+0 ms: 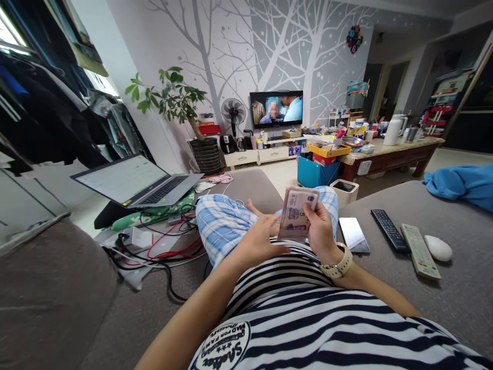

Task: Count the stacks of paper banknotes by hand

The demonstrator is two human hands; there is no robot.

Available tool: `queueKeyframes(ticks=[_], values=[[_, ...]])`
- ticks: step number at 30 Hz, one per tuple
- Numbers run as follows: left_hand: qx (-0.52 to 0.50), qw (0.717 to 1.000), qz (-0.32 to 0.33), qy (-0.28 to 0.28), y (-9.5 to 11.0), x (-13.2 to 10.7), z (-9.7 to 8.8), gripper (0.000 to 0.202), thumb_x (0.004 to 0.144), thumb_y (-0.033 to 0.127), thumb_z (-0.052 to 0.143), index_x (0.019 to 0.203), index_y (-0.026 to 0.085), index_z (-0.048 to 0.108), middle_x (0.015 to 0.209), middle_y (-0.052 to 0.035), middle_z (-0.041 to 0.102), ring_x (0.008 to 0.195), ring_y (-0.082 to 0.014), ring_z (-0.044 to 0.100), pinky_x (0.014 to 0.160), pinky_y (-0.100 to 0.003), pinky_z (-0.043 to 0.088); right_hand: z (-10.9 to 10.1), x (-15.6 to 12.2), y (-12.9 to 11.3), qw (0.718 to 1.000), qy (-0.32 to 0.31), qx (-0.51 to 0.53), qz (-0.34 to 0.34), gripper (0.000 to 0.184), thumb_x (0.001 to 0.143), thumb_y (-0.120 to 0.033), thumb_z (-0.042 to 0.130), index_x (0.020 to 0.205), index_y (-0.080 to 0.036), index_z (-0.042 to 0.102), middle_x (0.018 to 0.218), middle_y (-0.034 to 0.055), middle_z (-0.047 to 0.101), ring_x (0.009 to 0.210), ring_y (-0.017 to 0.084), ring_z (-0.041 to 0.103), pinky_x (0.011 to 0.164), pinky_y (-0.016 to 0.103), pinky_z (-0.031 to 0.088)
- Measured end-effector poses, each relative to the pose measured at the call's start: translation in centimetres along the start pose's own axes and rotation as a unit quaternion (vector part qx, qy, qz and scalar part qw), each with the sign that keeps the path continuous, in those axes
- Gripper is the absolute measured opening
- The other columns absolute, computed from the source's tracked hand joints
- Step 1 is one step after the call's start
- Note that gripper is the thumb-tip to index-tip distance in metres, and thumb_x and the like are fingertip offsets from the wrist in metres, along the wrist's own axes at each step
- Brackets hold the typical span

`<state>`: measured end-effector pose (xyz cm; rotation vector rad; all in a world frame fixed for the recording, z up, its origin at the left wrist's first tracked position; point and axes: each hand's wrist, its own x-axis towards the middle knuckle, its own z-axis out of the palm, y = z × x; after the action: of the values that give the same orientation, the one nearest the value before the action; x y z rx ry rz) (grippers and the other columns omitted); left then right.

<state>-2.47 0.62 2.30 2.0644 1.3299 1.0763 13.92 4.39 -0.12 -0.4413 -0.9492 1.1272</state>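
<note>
My right hand [321,231], with a cream watch [339,262] on its wrist, grips a small stack of purplish banknotes [293,213]. Its thumb presses on the face of the top note, which bears a 5. The stack is held up tilted above my lap. At the notes' left edge is my left hand [262,239], fingers stretched out and thumb apart below the notes. Whether its fingertips touch the stack I cannot tell.
On the grey sofa to my right lie a phone [353,235], a black remote [389,229], a pale remote [419,252] and a white mouse [439,248]. To my left are an open laptop [142,180] and tangled cables [162,254]. Ahead stands a cluttered table [408,146].
</note>
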Motion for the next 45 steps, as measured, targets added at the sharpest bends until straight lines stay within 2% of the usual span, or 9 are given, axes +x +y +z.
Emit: queueKeyframes(ticks=[2, 4, 8, 13, 19, 29, 33, 41, 45], values=[[-0.132, 0.988, -0.057, 0.062, 1.7, 0.5, -0.1, 0.072, 0.059, 0.040, 0.082, 0.126, 0.023, 0.060, 0.136, -0.0130, 0.056, 0.119, -0.0302, 0.056, 0.096, -0.044, 0.048, -0.1, -0.5, -0.1, 0.997, 0.013, -0.049, -0.064, 0.024, 0.081, -0.040, 0.071, 0.098, -0.022, 0.069, 0.089, 0.0027, 0.072, 0.082, 0.020, 0.063, 0.074, 0.031, 0.052], [-0.297, 0.946, -0.090, 0.094, 3.0, 0.4, 1.0, 0.057, 0.075, 0.046, 0.068, 0.126, 0.026, 0.055, 0.140, -0.0108, 0.053, 0.120, -0.0274, 0.056, 0.086, -0.039, 0.053, -0.3, -1.1, -0.1, 0.991, 0.006, -0.085, -0.101, 0.021, 0.082, -0.039, 0.071, 0.095, -0.023, 0.071, 0.087, 0.0019, 0.071, 0.081, 0.020, 0.061, 0.074, 0.031, 0.050], [-0.429, 0.886, -0.155, 0.090, 3.2, -0.4, 3.9, 0.053, 0.071, 0.047, 0.070, 0.118, 0.025, 0.058, 0.118, -0.0066, 0.066, 0.104, -0.0240, 0.063, 0.078, -0.033, 0.054, -0.4, -1.9, 0.3, 0.989, -0.032, -0.096, -0.109, 0.020, 0.083, -0.041, 0.070, 0.092, -0.024, 0.072, 0.083, 0.0013, 0.070, 0.078, 0.019, 0.060, 0.075, 0.031, 0.048], [-0.437, 0.880, -0.169, 0.071, 1.7, -0.9, 4.7, 0.064, 0.063, 0.053, 0.074, 0.116, 0.018, 0.064, 0.101, -0.0082, 0.072, 0.097, -0.0258, 0.066, 0.080, -0.034, 0.052, -0.4, -1.7, 1.0, 0.994, -0.084, -0.044, -0.051, 0.022, 0.082, -0.043, 0.070, 0.092, -0.023, 0.072, 0.085, 0.0018, 0.071, 0.078, 0.020, 0.061, 0.076, 0.033, 0.049], [-0.447, 0.875, -0.180, 0.057, 1.7, -0.9, 4.6, 0.070, 0.072, 0.054, 0.068, 0.135, 0.027, 0.055, 0.111, -0.0079, 0.072, 0.098, -0.0274, 0.068, 0.075, -0.037, 0.054, -0.7, -1.1, 1.4, 0.998, -0.062, -0.019, -0.003, 0.020, 0.079, -0.039, 0.073, 0.091, -0.023, 0.072, 0.085, 0.0008, 0.072, 0.075, 0.020, 0.060, 0.071, 0.031, 0.048], [-0.438, 0.872, -0.208, 0.065, 1.7, -1.0, 4.4, 0.063, 0.077, 0.053, 0.067, 0.131, 0.021, 0.059, 0.106, -0.0116, 0.074, 0.095, -0.0286, 0.069, 0.070, -0.036, 0.056, -0.6, -1.3, 1.2, 0.997, -0.076, -0.008, 0.024, 0.017, 0.079, -0.036, 0.071, 0.089, -0.022, 0.073, 0.088, 0.0012, 0.073, 0.079, 0.020, 0.061, 0.075, 0.031, 0.048], [-0.435, 0.872, -0.216, 0.061, 1.5, -1.0, 4.2, 0.054, 0.077, 0.052, 0.068, 0.122, 0.023, 0.064, 0.110, -0.0100, 0.074, 0.095, -0.0289, 0.069, 0.070, -0.036, 0.056, -0.5, -1.5, 1.2, 0.996, -0.078, 0.001, 0.035, 0.017, 0.079, -0.035, 0.071, 0.090, -0.022, 0.073, 0.088, 0.0015, 0.074, 0.080, 0.021, 0.063, 0.075, 0.032, 0.049], [-0.482, 0.844, -0.228, 0.057, 1.7, -1.4, 4.3, 0.039, 0.080, 0.042, 0.066, 0.106, 0.013, 0.068, 0.099, -0.0136, 0.074, 0.090, -0.0273, 0.070, 0.069, -0.036, 0.058, -0.5, -1.6, 0.7, 0.995, -0.073, -0.015, 0.067, 0.021, 0.076, -0.034, 0.071, 0.091, -0.020, 0.074, 0.085, 0.0014, 0.073, 0.078, 0.020, 0.063, 0.072, 0.030, 0.049], [-0.446, 0.858, -0.226, 0.122, 1.1, -1.3, 5.3, 0.033, 0.081, 0.040, 0.066, 0.097, 0.011, 0.070, 0.091, -0.0121, 0.075, 0.085, -0.0267, 0.070, 0.067, -0.035, 0.059, -0.4, -1.5, 0.8, 0.994, -0.068, -0.043, 0.071, 0.028, 0.078, -0.044, 0.068, 0.091, -0.019, 0.072, 0.084, 0.0021, 0.072, 0.077, 0.020, 0.062, 0.070, 0.030, 0.049]])
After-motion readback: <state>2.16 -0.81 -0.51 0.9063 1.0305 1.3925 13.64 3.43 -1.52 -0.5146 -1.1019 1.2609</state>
